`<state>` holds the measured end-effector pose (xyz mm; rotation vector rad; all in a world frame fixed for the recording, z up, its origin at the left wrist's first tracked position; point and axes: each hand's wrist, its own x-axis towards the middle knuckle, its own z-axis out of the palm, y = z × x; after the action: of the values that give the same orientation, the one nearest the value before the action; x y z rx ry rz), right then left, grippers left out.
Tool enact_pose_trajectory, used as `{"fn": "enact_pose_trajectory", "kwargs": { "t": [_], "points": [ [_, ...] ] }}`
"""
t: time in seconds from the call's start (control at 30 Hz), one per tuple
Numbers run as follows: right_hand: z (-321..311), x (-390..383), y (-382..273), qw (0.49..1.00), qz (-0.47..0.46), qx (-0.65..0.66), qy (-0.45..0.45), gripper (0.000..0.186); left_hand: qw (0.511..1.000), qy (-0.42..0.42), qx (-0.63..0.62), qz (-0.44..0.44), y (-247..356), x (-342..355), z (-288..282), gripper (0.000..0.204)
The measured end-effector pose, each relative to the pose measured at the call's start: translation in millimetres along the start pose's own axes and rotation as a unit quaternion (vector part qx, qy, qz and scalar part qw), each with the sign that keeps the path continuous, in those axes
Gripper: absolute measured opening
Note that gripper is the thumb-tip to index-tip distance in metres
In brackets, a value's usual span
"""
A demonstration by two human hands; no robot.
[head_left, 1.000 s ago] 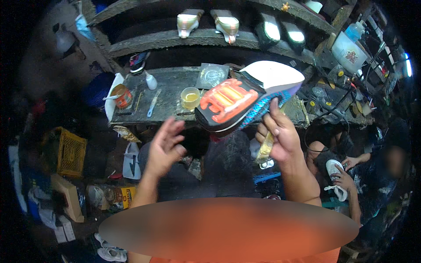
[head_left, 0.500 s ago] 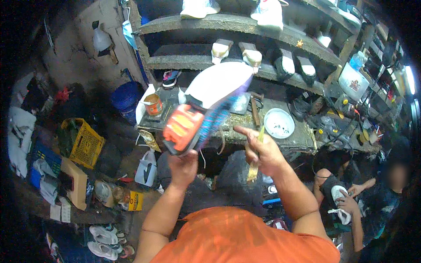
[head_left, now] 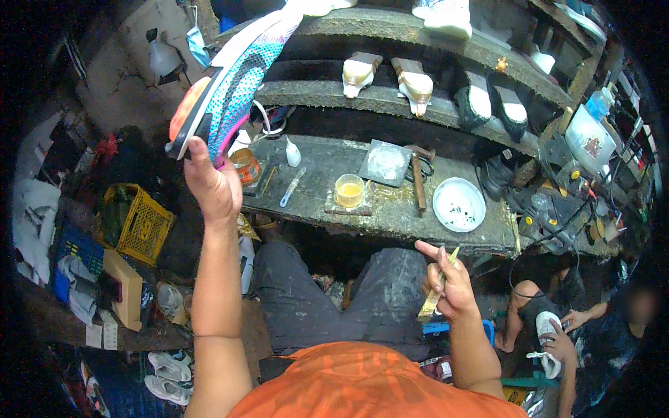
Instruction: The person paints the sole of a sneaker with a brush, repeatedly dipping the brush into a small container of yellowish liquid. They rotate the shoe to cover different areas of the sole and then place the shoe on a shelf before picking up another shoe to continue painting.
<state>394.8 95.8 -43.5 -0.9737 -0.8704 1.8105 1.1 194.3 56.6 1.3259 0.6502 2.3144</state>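
Observation:
Raised at the upper left, my left hand [head_left: 210, 184] grips the heel end of a sneaker [head_left: 240, 76] with turquoise mesh, pink trim, white midsole and orange sole patch, its toe pointing up and right. My right hand [head_left: 449, 285] holds a worn, glue-stained brush [head_left: 431, 305] at the front edge of the bench [head_left: 313, 205], index finger extended. On the bench stand a cup of yellowish liquid [head_left: 349, 189], a pale-handled blade [head_left: 293, 189], a small white bottle [head_left: 293, 152], a metal plate [head_left: 385, 161], a hammer [head_left: 418, 181], a white bowl [head_left: 458, 203] and an orange can [head_left: 246, 167].
Wooden shelves [head_left: 320, 92] above the bench hold several shoes and lasts. At the left are a yellow crate [head_left: 143, 223] and cardboard [head_left: 122, 292]. Cables [head_left: 540, 244] loop at the right, where a co-worker [head_left: 606, 348] holds a white shoe [head_left: 549, 327] below bench level.
The shoe has passed from above my right hand to my left hand and risen to the upper left, turning on its side. My right hand, still holding the brush, has moved lower.

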Motion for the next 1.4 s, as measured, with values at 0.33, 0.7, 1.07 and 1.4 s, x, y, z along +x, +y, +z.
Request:
{"fn": "enact_pose_trajectory", "kwargs": {
  "t": [0.33, 0.7, 1.07, 1.4],
  "points": [
    [-11.1, -1.8, 8.0, 0.999, -0.019, 0.013, 0.043, 0.061, 0.989, 0.118, -0.051, -0.069, -85.7, -28.2, 11.4, 0.048],
    [-25.2, -7.0, 16.7, 0.997, -0.031, -0.003, 0.067, 0.073, 0.953, 0.086, 0.289, -0.001, -245.1, 94.9, 44.8, 0.075],
    [-39.5, -4.9, 20.5, 0.997, -0.005, 0.022, 0.075, 0.072, 0.862, -0.038, 0.502, -0.053, -261.6, 89.2, -0.5, 0.083],
    [-36.4, -0.4, 21.7, 0.997, 0.007, 0.021, 0.080, 0.071, 0.834, -0.067, 0.540, -0.090, -265.6, 89.6, -18.2, 0.093]
  ]
}}
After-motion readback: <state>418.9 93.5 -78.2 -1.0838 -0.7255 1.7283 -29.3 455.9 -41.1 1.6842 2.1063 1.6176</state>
